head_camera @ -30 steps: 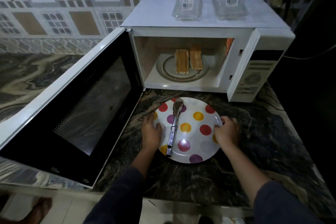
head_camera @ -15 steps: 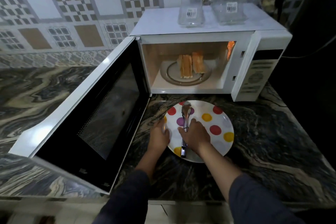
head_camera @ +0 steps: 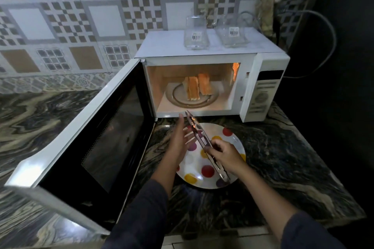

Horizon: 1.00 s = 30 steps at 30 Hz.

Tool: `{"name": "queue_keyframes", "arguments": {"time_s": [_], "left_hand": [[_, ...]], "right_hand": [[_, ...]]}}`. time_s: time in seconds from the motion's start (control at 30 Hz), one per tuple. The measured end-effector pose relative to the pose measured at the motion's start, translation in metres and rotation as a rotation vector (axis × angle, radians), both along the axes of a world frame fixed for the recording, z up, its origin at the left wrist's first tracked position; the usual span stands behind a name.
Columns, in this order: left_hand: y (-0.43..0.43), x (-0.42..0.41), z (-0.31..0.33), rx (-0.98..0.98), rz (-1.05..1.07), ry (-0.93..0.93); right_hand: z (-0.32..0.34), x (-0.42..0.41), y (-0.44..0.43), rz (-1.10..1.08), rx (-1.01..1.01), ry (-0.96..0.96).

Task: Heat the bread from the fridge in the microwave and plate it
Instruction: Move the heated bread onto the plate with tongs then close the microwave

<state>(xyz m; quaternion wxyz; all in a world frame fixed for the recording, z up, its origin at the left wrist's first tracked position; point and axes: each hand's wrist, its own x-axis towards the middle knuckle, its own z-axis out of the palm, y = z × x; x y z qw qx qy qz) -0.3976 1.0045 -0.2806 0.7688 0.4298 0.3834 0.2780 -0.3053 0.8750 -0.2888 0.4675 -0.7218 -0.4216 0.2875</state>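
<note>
Head view: the right hand (head_camera: 224,154) grips the tongs (head_camera: 198,131) above the spotted plate (head_camera: 234,141) on the table (head_camera: 283,159), tips just short of the microwave's (head_camera: 202,46) front edge. The left hand (head_camera: 180,140) hovers flat-fingered, holding nothing, over the plate's left rim. Bread slices (head_camera: 197,88) stand inside on the turntable (head_camera: 181,101) (door (head_camera: 91,147) wide open, left).

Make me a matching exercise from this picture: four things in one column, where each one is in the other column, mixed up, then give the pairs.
1. bread slices
2. tongs
3. dotted plate
4. glass jars

A. on top of the microwave
B. on the counter
C. held in the right hand
D. inside the microwave

Pairs: 1-D, 2-C, 3-B, 4-A
</note>
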Motion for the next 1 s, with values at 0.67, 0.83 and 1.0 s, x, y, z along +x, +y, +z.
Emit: {"name": "queue_keyframes", "arguments": {"time_s": [0.67, 0.83, 1.0], "left_hand": [[-0.01, 0.043, 0.014, -0.132, 0.233, -0.14], [-0.013, 0.043, 0.021, -0.103, 0.203, -0.12], [-0.01, 0.038, 0.031, -0.006, 0.133, -0.088]], "right_hand": [[-0.011, 0.02, -0.044, 0.04, -0.115, 0.132], [0.004, 0.014, -0.026, 0.074, -0.202, -0.075], [0.009, 0.001, -0.002, 0.057, -0.176, -0.196]]}}
